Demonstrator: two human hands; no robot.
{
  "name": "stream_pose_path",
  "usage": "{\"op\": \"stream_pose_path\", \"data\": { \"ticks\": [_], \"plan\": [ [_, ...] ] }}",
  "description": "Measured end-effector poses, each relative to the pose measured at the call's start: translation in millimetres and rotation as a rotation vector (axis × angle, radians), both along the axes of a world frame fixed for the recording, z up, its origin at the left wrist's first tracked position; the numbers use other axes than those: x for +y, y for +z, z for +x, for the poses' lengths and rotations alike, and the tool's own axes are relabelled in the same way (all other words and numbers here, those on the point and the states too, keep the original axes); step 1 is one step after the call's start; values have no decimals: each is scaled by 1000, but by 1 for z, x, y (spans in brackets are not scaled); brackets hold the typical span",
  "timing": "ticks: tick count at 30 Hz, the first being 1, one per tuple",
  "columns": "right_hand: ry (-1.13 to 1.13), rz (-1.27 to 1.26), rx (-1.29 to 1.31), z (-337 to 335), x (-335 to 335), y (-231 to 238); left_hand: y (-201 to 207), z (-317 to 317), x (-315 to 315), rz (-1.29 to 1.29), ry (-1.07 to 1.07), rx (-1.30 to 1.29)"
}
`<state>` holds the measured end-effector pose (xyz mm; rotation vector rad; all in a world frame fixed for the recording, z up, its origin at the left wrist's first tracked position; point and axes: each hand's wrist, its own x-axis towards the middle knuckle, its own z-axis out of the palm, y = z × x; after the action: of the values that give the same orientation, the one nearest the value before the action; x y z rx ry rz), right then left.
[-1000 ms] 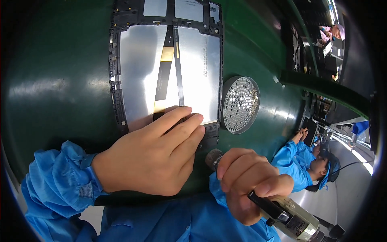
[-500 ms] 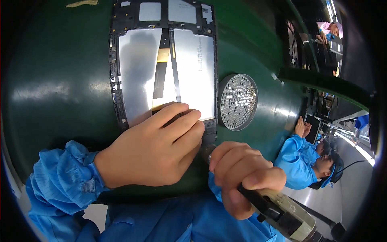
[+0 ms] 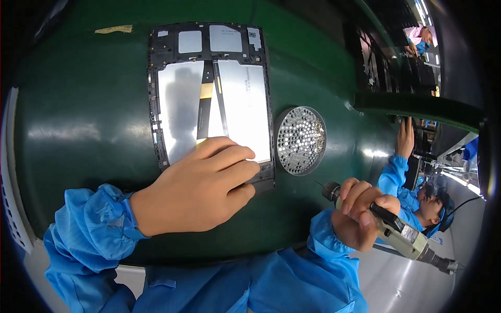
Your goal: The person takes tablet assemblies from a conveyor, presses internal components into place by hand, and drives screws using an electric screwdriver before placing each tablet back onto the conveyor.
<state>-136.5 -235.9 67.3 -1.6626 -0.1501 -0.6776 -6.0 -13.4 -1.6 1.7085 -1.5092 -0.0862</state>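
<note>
A tablet chassis (image 3: pixel 229 46), black-framed with broad silver panels and a dark flat cable down its middle, lies on the green mat. My left hand (image 3: pixel 201 190) rests over its near end, fingers stretched across the lower panels and hiding what is beneath them. At the right, my right hand (image 3: pixel 360 211) is wrapped round an electric screwdriver (image 3: pixel 404 232) with a pale body and black lever. The screwdriver is held in the air, apart from the chassis, its thin bit pointing left. Beyond that tip sits a round dish (image 3: pixel 301 141) of many small screws.
A strip of yellowish tape (image 3: pixel 114 29) is stuck to the green mat (image 3: pixel 83 130) at the far left. A dark green bar (image 3: pixel 417 108) borders the right side. Past it a co-worker in a blue sleeve (image 3: pixel 392 175) reaches forward, and another person is farther back.
My right hand has drawn the screwdriver away from the chassis's near end, to the right and slightly up. My left hand stays on the chassis. The co-worker's arm has stretched forward.
</note>
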Motion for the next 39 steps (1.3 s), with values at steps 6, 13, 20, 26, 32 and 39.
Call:
{"op": "stream_pose_path", "data": {
  "ticks": [6,13,20,26,32,39],
  "plan": [
    [48,52,-28,3,3,-8,11,4,6,58,-61,5],
    [-54,150,-32,-2,4,-9,15,10,9,77,-119,-8],
    [-43,126,-24,-1,3,-10,16,11,12,80,-115,20],
    [-43,135,-22,-1,1,-10,18,10,8,103,-126,-9],
    [-36,131,-22,-1,1,-9,17,10,6,116,-117,-10],
    [-69,84,-84,-2,-7,-1,21,8,11,123,-147,-56]
  ]
}}
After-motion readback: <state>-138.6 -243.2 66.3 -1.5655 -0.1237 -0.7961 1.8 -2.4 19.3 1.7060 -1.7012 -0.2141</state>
